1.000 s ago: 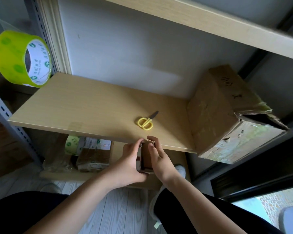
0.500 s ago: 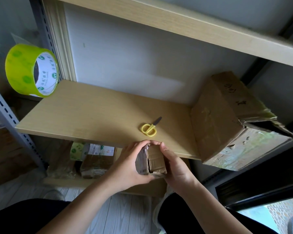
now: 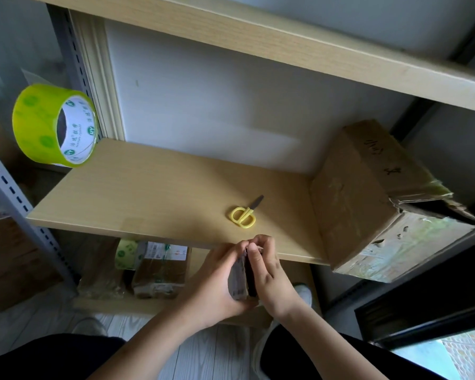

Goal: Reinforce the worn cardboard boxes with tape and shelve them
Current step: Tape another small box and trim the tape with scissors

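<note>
While I look down from the head camera, I see both hands meeting just below the front edge of a pale wooden shelf [image 3: 137, 193]. My left hand [image 3: 217, 281] curls its fingers and thumb around a small dark cardboard box [image 3: 237, 278], held on edge, and my right hand [image 3: 269, 272] grips the same box from the other side, its fingers bent over the top edge. On the shelf, just beyond the hands, lie yellow-handled scissors [image 3: 243, 213]. A large worn cardboard box [image 3: 373, 204] sits at the shelf's right end, its torn front overhanging the edge. A roll of yellow-green tape [image 3: 54, 126] hangs at the upper left beside the metal upright [image 3: 17, 198]. More taped parcels [image 3: 159, 270] rest on the shelf below.
</note>
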Motion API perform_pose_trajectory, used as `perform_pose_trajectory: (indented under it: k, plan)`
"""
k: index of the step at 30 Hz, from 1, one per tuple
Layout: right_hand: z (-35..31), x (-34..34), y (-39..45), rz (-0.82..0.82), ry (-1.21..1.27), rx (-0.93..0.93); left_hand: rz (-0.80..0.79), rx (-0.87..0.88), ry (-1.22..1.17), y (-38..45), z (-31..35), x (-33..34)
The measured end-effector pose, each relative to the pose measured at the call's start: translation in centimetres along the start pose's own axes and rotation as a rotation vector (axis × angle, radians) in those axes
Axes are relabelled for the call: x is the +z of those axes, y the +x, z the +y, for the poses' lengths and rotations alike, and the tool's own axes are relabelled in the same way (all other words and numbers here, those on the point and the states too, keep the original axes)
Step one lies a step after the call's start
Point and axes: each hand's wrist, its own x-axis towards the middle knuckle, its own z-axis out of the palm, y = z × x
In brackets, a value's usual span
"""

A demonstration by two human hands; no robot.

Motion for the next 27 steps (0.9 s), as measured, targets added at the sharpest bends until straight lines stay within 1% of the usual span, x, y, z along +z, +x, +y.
perform_pose_trajectory:
  k: [1,2,5,6,7,9,11,14,16,18,20,21,22,24,25,27]
  plan:
    - [-0.2,-0.1,0.0,-0.024,0.059,0.04,0.003,0.003,-0.017,0.0,0.0,0.0]
    - [-0.5,-0.4,0.2,-0.034,0.171,0.092,0.004,0.002,-0.046,0.0,-0.1,0.0]
    - [-0.6,-1.9,0.8,-0.115,0.583,0.232,0.027,-0.012,-0.152,0.1,0.1,-0.4]
    - [-0.5,-2.3,0.8,-0.151,0.67,0.243,0.031,-0.009,-0.197,0.1,0.1,-0.5]
    - [-0.4,-2.3,0.7,-0.185,0.704,0.244,0.033,0.003,-0.227,0.2,0.2,-0.5]
    - [-0.6,-2.0,0.6,-0.193,0.601,0.244,0.048,0.035,-0.198,0.0,0.5,-0.5]
    - [-0.7,-1.6,0.4,-0.141,0.463,0.238,0.059,0.038,-0.175,-0.3,0.8,-0.4]
    - [-0.9,-1.4,0.5,-0.075,0.357,0.205,0.059,0.032,-0.196,-0.4,0.7,-0.5]
    - [-1.5,-1.2,0.5,-0.046,0.374,0.208,0.072,0.044,-0.199,-0.3,0.9,-0.8]
    - [-2.1,-1.6,0.7,-0.019,0.463,0.279,0.087,0.05,-0.212,-0.2,1.0,-1.0]
    - [-2.6,-3.0,0.9,-0.052,0.504,0.351,0.111,0.041,-0.246,-0.1,1.2,-1.2]
    - [-2.8,-3.8,0.8,-0.085,0.482,0.386,0.12,0.042,-0.253,0.0,1.3,-1.2]
    - [-3.0,-4.6,0.6,-0.12,0.422,0.429,0.12,0.047,-0.251,0.1,1.3,-1.2]
    - [-3.4,-5.8,0.0,-0.164,0.163,0.48,0.103,0.063,-0.225,0.0,1.6,-1.1]
    - [-3.6,-6.3,-0.3,-0.161,0.02,0.451,0.083,0.072,-0.213,0.0,1.7,-1.1]
    - [-3.8,-6.8,-0.8,-0.126,-0.298,0.274,0.017,0.067,-0.233,-0.2,2.0,-1.2]
